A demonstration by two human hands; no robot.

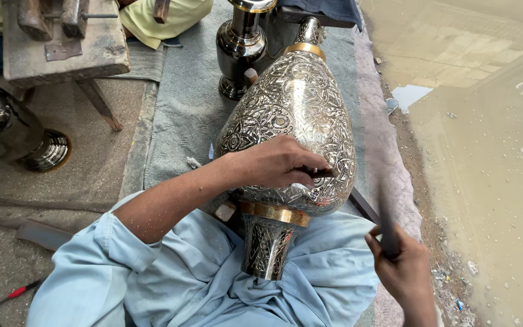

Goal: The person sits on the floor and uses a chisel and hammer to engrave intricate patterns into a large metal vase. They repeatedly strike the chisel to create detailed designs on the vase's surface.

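A large engraved metal vase [292, 115] with brass bands lies tilted across my lap, its flared foot [266, 245] toward me and its neck pointing away. My left hand [273, 162] rests on the vase's belly, fingers closed on a small dark chisel [321, 172] whose tip touches the engraved surface. My right hand [404, 269] is raised at the lower right, gripping a dark hammer [387, 221] that is blurred by motion.
A second dark polished vase [241, 45] stands upright behind the engraved one on a grey cloth [180, 115]. Another shiny vase [7, 130] lies at the left beside a wooden bench [62, 42]. A red-handled tool [19, 292] lies at lower left. Muddy water [485, 121] lies to the right.
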